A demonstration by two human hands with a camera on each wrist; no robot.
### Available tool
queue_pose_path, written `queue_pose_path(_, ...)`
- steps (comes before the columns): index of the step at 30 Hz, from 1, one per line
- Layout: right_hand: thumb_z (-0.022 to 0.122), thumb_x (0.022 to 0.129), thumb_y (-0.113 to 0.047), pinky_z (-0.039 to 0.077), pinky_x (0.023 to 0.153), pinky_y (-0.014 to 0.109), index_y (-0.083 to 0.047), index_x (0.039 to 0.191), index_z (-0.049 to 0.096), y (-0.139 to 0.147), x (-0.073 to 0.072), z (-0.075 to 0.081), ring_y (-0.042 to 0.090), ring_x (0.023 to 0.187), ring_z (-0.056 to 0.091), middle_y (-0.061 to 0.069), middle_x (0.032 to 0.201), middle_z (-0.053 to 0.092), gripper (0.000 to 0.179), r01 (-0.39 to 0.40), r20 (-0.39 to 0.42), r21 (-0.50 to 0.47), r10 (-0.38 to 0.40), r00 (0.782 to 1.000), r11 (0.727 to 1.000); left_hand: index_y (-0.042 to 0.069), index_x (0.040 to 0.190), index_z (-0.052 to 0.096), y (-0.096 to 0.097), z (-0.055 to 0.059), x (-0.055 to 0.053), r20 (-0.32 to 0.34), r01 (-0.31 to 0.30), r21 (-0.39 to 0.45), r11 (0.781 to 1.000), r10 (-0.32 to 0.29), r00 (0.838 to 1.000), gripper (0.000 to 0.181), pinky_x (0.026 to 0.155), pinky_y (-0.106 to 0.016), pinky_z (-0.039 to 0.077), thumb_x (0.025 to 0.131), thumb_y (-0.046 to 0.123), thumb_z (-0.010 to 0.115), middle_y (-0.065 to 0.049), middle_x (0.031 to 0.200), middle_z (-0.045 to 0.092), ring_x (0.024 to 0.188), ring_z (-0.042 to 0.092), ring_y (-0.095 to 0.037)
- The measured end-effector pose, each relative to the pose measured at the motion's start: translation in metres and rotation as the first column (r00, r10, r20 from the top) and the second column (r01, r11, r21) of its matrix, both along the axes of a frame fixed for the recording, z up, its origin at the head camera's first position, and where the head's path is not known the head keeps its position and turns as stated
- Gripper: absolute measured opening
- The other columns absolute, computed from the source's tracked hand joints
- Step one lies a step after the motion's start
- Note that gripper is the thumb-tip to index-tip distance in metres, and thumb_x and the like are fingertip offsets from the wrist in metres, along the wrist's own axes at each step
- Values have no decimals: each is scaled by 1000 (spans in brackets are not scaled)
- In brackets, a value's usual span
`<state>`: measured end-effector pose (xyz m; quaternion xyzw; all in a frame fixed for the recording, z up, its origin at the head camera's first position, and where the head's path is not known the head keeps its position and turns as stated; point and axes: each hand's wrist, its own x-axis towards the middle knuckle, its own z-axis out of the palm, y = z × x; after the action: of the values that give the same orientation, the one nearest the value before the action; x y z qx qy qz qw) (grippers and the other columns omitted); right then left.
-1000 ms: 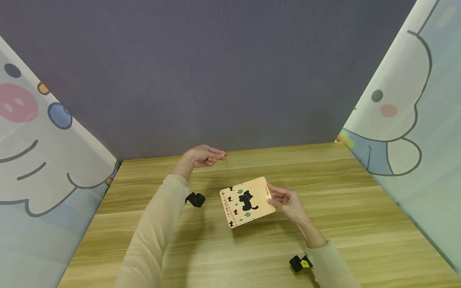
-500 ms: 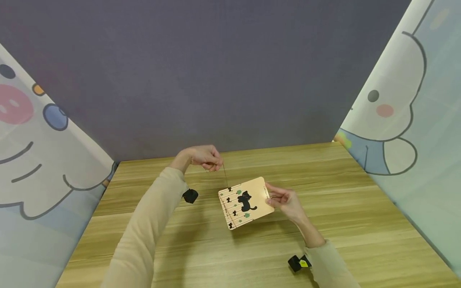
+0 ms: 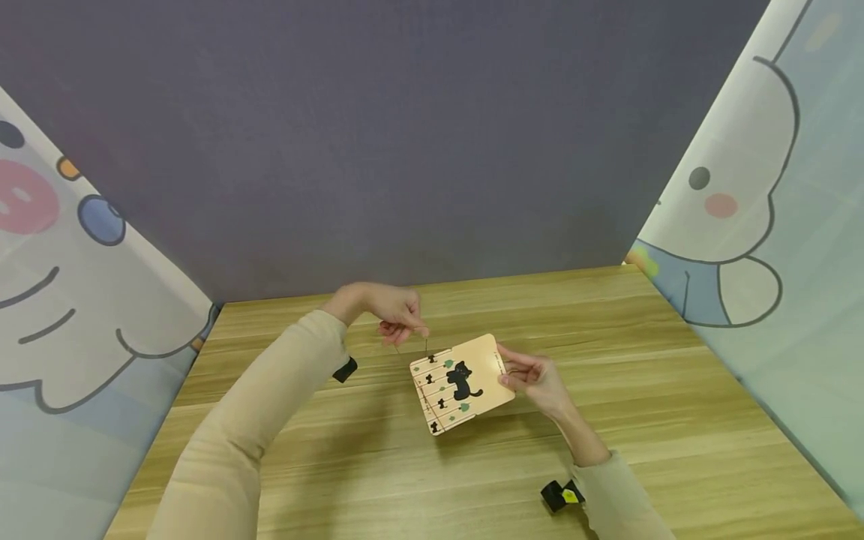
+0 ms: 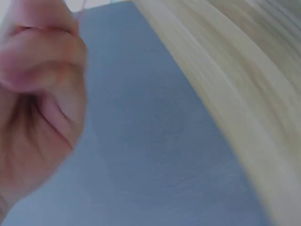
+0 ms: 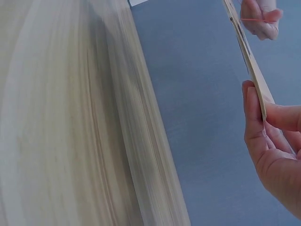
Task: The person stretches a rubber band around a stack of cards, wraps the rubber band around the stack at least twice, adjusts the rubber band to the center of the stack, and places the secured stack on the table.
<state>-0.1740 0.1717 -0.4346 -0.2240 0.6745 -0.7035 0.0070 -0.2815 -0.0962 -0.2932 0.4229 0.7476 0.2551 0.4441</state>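
Observation:
A cream card printed with a black cat and small green motifs is held tilted above the table. My right hand pinches its right edge between thumb and fingers; the right wrist view shows the card edge-on. A thin reddish thread runs across the card's left part. Close above the upper left corner, my left hand pinches the thread, which drops to the card's top edge. In the left wrist view, the left hand has curled fingers, with a bit of thread near the top.
The wood-grain table lies beneath both hands. A dark grey panel rises behind it, with cartoon-printed curtains on both sides. Black straps show beside each sleeve.
My left hand has turned over, fingers downward, and come down toward the card's top edge. The free thread between them is shorter. The right hand and card have barely moved.

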Motion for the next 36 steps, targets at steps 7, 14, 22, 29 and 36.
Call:
queue_pose_path(7, 59, 74, 16, 53, 64, 21, 19, 118, 39, -2, 1, 3, 11, 76, 62, 36, 91, 54, 48, 10, 6, 19, -10, 1000, 1000, -1, 61, 66, 15, 26, 22, -356, -36, -278, 960, -68, 932, 48, 52, -17, 49, 91, 33, 47, -11, 55, 62, 43, 58, -28)
queue_pose_path(14, 60, 74, 15, 53, 63, 21, 18, 117, 41, -4, -2, 7, 11, 75, 62, 36, 92, 54, 47, 25, -1, 7, -25, 1000, 1000, 18, 47, 42, 23, 40, 37, -611, -102, -376, 921, -163, 775, 43, 40, -14, 32, 81, 39, 58, 9, 45, 36, 38, 31, -3)
queue_pose_path(22, 59, 73, 17, 53, 64, 21, 19, 115, 41, -2, -2, 4, 10, 73, 62, 30, 90, 58, 46, 50, -15, 2, -50, 999, 999, 3, 88, 67, 10, 19, 47, -648, -71, -325, 943, -167, 743, 51, 64, -20, 49, 54, 39, 79, -8, 96, 64, 69, 54, -11)
queue_pose_path(29, 59, 72, 17, 53, 66, 21, 18, 116, 41, -1, 0, 2, 10, 75, 61, 32, 94, 56, 48, 78, 24, 27, -79, 997, 997, -1, 119, 52, -3, -3, 54, -618, -127, -209, 969, -30, 786, 86, 84, -23, 45, 48, 36, 83, -11, 118, 53, 83, 54, -14)
queue_pose_path(36, 60, 73, 17, 52, 68, 21, 15, 118, 42, 1, 0, 3, 10, 76, 61, 24, 93, 60, 49, 151, 51, 17, -151, 987, 988, -5, 132, 33, -13, -20, 56, -573, -149, 23, 989, 135, 809, 102, 93, -23, 39, 51, 31, 83, -13, 135, 37, 110, 51, -25)
